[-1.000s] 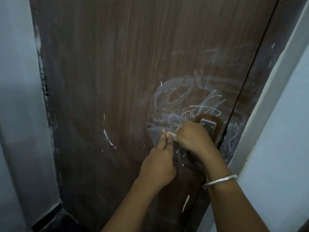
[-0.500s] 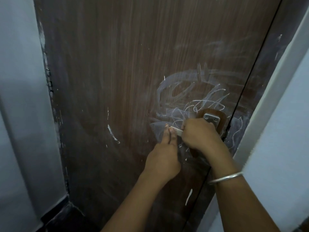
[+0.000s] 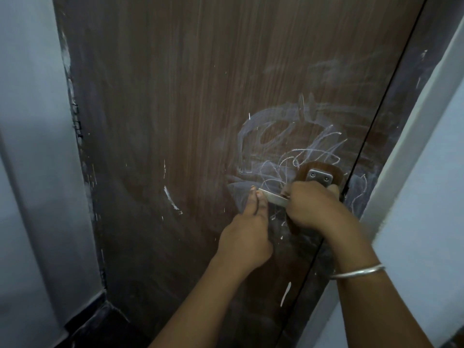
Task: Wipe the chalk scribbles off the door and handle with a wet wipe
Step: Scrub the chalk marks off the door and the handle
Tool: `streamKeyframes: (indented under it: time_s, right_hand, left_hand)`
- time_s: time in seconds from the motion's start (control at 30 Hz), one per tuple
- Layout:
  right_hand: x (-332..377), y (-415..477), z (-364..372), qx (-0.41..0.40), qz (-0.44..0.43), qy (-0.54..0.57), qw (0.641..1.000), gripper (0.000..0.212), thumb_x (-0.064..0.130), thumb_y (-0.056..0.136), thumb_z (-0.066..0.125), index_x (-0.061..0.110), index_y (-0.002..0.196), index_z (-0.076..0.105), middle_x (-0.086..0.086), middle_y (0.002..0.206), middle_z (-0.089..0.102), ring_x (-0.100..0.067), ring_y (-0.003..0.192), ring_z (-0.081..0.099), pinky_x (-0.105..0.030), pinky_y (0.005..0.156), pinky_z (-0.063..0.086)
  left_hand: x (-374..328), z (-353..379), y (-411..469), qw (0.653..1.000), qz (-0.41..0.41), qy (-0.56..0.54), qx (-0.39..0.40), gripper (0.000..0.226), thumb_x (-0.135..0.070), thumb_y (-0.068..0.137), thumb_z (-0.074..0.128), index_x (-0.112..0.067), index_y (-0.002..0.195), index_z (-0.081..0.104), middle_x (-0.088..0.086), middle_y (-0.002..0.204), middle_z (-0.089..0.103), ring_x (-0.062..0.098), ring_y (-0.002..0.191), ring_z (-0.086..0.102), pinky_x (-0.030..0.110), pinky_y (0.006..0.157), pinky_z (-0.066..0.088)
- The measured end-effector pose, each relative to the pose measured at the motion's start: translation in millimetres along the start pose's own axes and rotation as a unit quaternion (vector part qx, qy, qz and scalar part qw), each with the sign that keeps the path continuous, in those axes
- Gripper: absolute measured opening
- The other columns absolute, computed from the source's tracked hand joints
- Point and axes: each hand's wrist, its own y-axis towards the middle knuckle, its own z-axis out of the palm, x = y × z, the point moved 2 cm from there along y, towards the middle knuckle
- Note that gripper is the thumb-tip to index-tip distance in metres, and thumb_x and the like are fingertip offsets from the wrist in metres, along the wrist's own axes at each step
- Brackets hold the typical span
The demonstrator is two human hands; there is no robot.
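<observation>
head view shows your left hand (image 3: 247, 232) flat against the brown door (image 3: 175, 96), fingers (image 3: 254, 197) straight, held together and pointing up the panel. they press the wet wipe (image 3: 237, 194) onto the wood. the wipe is a thin, greyish, half see-through patch lying flat on the door; it spreads out from under your fingertips to the left and a little above them. its outline is too faint to give it a clear long axis. just to the right, your right hand (image 3: 316, 209) is clenched round the handle (image 3: 273, 197), knuckles towards you. only a short bare stretch of the metal lever shows between your two hands. that stretch runs roughly left to right across the door, dipping slightly towards your right hand, and its free end points left, touching or nearly touching your left fingertips. the lever's other end is hidden under your right hand, below a metal plate (image 3: 320, 177) with two screws on a rounded wooden backing (image 3: 336, 172). the chalk scribbles (image 3: 296, 156) sit just above both hands, thin white loops over a broader smeared haze. more lines cross the gap onto the door frame (image 3: 359, 192) at the right. a short white chalk stroke (image 3: 172, 200) lies well left of your left hand. a bangle (image 3: 356, 272) circles your right wrist. a pale wall (image 3: 30, 146) borders the door on the left.
</observation>
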Motion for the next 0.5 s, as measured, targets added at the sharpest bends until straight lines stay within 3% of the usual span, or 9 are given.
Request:
streamKeyframes:
  time_s: [0.13,0.27,0.37,0.5]
  right_hand:
    - [10.0,6.1,-5.3,0.012,-0.034,0.067,0.997,0.02,0.013,0.086,0.042,0.012,0.092,0.061,-0.009,0.097,0.059,-0.028,0.085,0.05,-0.041,0.079,0.038]
    - [11.5,4.5,-1.2,-0.004,-0.027,0.047,0.999,0.021,0.015,0.088,0.044,0.014,0.101,0.06,-0.008,0.106,0.06,-0.029,0.097,0.054,-0.044,0.084,0.037]
    - [10.5,-3.4,8.6,-0.087,0.009,0.018,0.996,0.024,0.014,0.087,0.044,0.02,0.104,0.059,-0.005,0.098,0.063,-0.027,0.094,0.058,-0.042,0.083,0.036]
    - [15.4,-11.4,22.2,-0.209,0.048,0.073,0.974,0.02,0.011,0.09,0.045,0.019,0.103,0.057,-0.005,0.093,0.064,-0.027,0.089,0.061,-0.039,0.076,0.035]
  left_hand:
    - [0.2,-1.4,1.6,0.999,0.005,-0.022,0.035,0.096,-0.005,0.078,0.05,-0.015,0.143,-0.02,-0.002,0.151,-0.031,0.029,0.134,0.032,0.037,0.096,0.043]
    - [1.9,-3.2,1.4,0.999,0.01,-0.016,0.034,0.094,-0.007,0.08,0.05,-0.017,0.143,-0.02,-0.005,0.15,-0.031,0.03,0.13,0.036,0.04,0.095,0.044]
    - [2.4,-2.9,1.9,1.0,0.013,-0.011,0.026,0.093,-0.007,0.08,0.048,-0.017,0.143,-0.019,-0.004,0.151,-0.029,0.029,0.132,0.034,0.04,0.094,0.044]
    - [6.3,-3.5,3.0,0.999,0.021,-0.024,0.022,0.092,-0.003,0.08,0.047,-0.019,0.144,-0.017,-0.005,0.153,-0.026,0.027,0.137,0.028,0.04,0.1,0.042]
